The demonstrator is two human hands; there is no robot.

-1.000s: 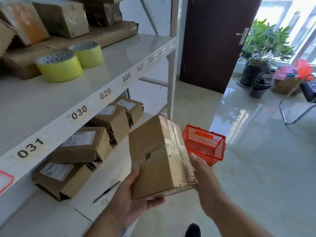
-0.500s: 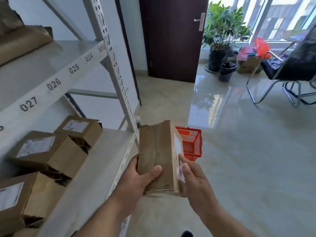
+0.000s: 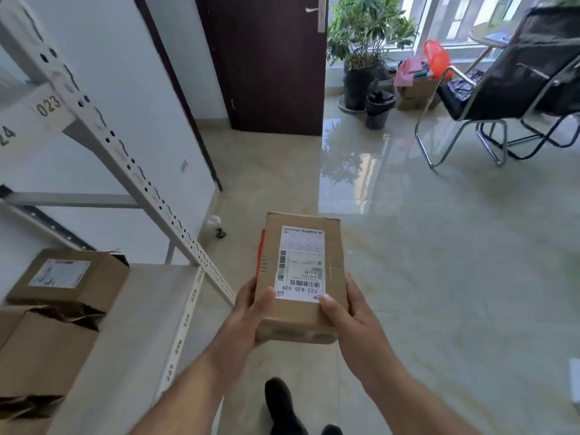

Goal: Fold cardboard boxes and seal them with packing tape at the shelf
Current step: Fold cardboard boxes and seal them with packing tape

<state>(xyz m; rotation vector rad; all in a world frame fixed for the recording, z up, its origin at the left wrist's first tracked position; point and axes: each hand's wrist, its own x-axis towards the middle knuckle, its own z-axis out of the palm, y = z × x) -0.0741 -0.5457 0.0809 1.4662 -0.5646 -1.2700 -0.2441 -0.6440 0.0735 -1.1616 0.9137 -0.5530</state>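
Box (image 3: 301, 277), brown cardboard and closed, was held over the floor just off the shelf's (image 3: 125, 324) front edge, its white barcoded label (image 3: 300, 263) facing up. Left hand (image 3: 251, 312) and right hand (image 3: 348, 312) gripped its near corners, thumbs pressed on top. A red basket (image 3: 260, 255) peeked from behind it.

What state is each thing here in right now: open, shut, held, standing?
Box: closed, label up, held in both hands.
Left hand: grips the box's left side.
Right hand: grips its right side.
Shelf boxes: lying down, end flaps torn open.
Door: shut.
Chair: standing.
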